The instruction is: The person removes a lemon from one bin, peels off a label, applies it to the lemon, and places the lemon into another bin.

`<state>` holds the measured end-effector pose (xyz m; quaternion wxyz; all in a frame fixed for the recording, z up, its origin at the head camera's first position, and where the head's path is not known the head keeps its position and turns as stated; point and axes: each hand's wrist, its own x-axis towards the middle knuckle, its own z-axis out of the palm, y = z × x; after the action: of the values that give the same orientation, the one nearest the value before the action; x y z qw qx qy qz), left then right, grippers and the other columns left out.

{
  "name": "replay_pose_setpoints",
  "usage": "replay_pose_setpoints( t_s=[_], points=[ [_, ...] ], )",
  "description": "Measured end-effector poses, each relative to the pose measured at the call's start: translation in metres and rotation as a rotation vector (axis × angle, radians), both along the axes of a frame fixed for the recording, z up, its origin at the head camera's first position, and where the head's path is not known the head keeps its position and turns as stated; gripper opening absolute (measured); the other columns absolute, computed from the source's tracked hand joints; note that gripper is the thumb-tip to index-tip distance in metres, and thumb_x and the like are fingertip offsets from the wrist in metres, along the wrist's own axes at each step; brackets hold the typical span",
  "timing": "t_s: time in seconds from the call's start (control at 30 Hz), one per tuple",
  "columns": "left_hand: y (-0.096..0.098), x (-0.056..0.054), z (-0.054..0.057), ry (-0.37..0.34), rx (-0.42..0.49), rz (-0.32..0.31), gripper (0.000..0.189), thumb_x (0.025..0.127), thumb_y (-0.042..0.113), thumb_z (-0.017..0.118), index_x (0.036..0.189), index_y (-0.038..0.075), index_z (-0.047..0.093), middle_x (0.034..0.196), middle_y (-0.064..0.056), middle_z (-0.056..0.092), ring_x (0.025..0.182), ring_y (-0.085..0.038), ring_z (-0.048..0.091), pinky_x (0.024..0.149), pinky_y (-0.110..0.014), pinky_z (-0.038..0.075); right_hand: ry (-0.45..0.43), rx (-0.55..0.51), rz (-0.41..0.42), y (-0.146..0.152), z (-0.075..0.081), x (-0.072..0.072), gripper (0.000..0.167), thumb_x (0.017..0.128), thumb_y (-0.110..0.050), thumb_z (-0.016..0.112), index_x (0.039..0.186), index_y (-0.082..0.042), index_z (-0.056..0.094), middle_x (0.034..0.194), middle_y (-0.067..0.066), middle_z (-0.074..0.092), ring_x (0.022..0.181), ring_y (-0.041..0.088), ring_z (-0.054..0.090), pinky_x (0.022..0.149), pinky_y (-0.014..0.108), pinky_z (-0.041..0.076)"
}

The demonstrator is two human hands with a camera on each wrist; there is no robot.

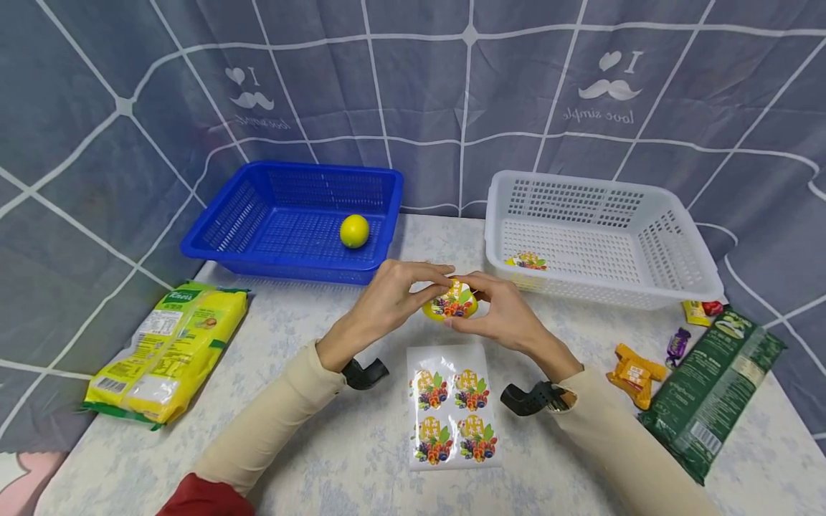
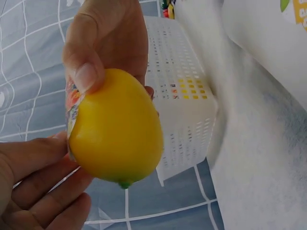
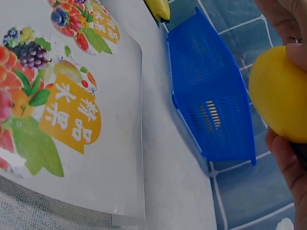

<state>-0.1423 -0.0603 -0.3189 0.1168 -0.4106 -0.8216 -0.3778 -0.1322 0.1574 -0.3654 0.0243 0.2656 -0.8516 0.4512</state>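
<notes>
A yellow lemon (image 2: pixel 117 129) with a green tip is held up between both hands. A fruit-print sticker (image 1: pixel 454 299) covers the side of it that faces the head camera. My right hand (image 1: pixel 503 309) grips the lemon, thumb at the sticker's lower edge and fingers round the far side. From the left, my left hand (image 1: pixel 403 290) touches the sticker's upper edge with extended fingers; in the left wrist view its other fingers (image 2: pixel 53 191) lie loosely beside the fruit. Below the hands lies a white sheet (image 1: pixel 449 360) bearing several more such stickers.
A blue basket (image 1: pixel 297 269) with one lemon (image 1: pixel 354 231) stands back left. The white basket (image 1: pixel 600 290) at back right contains a stickered yellow fruit (image 1: pixel 528 261). A yellow bag (image 1: pixel 171 351) lies left; a green packet (image 1: pixel 713 390), orange packets (image 1: pixel 635 374) and a purple candy (image 1: pixel 677 347) lie right.
</notes>
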Motion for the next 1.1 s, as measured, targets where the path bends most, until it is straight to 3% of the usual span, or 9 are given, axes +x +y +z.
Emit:
replay_pose_setpoints(
  t_s=[0.17,0.2,0.3,0.37,0.43,0.53,0.63,0.83,1.1],
  points=[
    [0.000,0.001,0.000,-0.039,-0.026,0.009,0.013,0.092,0.006,0.068,0.102,0.003,0.077,0.112,-0.009,0.072,0.099,-0.015,0.069,0.082,-0.026,0.055,-0.002,-0.016,0.000,0.000,0.001,0.000,0.057,0.078,-0.030,0.082,0.129,-0.013,0.065,0.121,-0.003,0.065,0.109,0.017,0.058,0.093,0.044,0.048],
    [0.000,0.001,0.000,-0.054,-0.034,0.017,0.015,0.093,0.008,0.068,0.103,0.003,0.077,0.111,-0.008,0.072,0.089,-0.012,0.069,0.074,-0.023,0.054,-0.005,-0.018,-0.001,0.000,0.002,0.001,0.057,0.078,-0.030,0.083,0.129,-0.013,0.065,0.121,-0.003,0.065,0.109,0.016,0.057,0.093,0.044,0.048],
    [0.000,0.003,0.000,-0.104,-0.049,0.031,0.020,0.094,0.015,0.068,0.108,0.005,0.076,0.110,-0.007,0.073,0.055,-0.004,0.050,0.053,-0.022,0.042,-0.014,-0.022,0.003,0.001,0.003,0.002,0.056,0.079,-0.030,0.082,0.130,-0.014,0.065,0.120,-0.004,0.065,0.107,0.016,0.057,0.092,0.043,0.048],
    [-0.001,0.003,0.000,-0.126,-0.053,0.028,0.024,0.093,0.021,0.069,0.111,0.006,0.075,0.110,-0.006,0.073,0.051,-0.003,0.038,0.049,-0.024,0.037,-0.016,-0.020,0.008,0.002,0.004,0.002,0.055,0.079,-0.030,0.082,0.130,-0.016,0.065,0.120,-0.005,0.065,0.106,0.016,0.057,0.092,0.042,0.049],
    [-0.001,0.003,0.000,-0.136,-0.056,0.021,0.027,0.093,0.025,0.070,0.113,0.008,0.075,0.111,-0.004,0.072,0.055,-0.002,0.044,0.054,-0.024,0.040,-0.024,-0.021,0.017,0.003,0.005,0.002,0.055,0.080,-0.029,0.081,0.130,-0.017,0.065,0.120,-0.005,0.065,0.106,0.016,0.058,0.093,0.042,0.049],
    [-0.001,0.002,0.000,-0.143,-0.049,0.008,0.028,0.094,0.026,0.069,0.115,0.008,0.074,0.112,-0.002,0.072,0.088,-0.004,0.064,0.077,-0.026,0.050,-0.051,-0.033,0.031,0.005,0.007,0.002,0.055,0.081,-0.030,0.081,0.131,-0.017,0.064,0.122,-0.004,0.064,0.112,0.017,0.057,0.097,0.043,0.048],
    [0.000,0.001,-0.001,-0.179,-0.014,-0.006,0.027,0.095,0.023,0.067,0.116,0.007,0.073,0.114,-0.004,0.071,0.108,-0.012,0.065,0.095,-0.029,0.050,-0.110,-0.063,0.035,0.006,0.009,0.002,0.058,0.081,-0.031,0.082,0.134,-0.015,0.062,0.129,-0.002,0.062,0.120,0.018,0.056,0.103,0.042,0.045],
    [0.001,0.000,-0.001,-0.276,0.068,-0.037,0.025,0.097,0.015,0.064,0.115,0.000,0.072,0.113,-0.012,0.071,0.104,-0.018,0.068,0.083,-0.023,0.054,-0.185,-0.133,0.056,0.008,0.011,0.002,0.067,0.076,-0.023,0.087,0.134,-0.008,0.059,0.130,0.004,0.062,0.113,0.019,0.062,0.097,0.032,0.050],
    [-0.002,-0.003,-0.004,-0.279,0.163,-0.132,0.024,0.094,0.012,0.067,0.115,0.002,0.073,0.114,-0.010,0.071,0.105,-0.017,0.068,0.081,-0.024,0.055,-0.140,-0.149,0.097,0.008,0.013,0.003,0.062,0.075,-0.021,0.088,0.131,-0.009,0.062,0.126,0.001,0.064,0.112,0.015,0.062,0.098,0.028,0.048]
  ],
)
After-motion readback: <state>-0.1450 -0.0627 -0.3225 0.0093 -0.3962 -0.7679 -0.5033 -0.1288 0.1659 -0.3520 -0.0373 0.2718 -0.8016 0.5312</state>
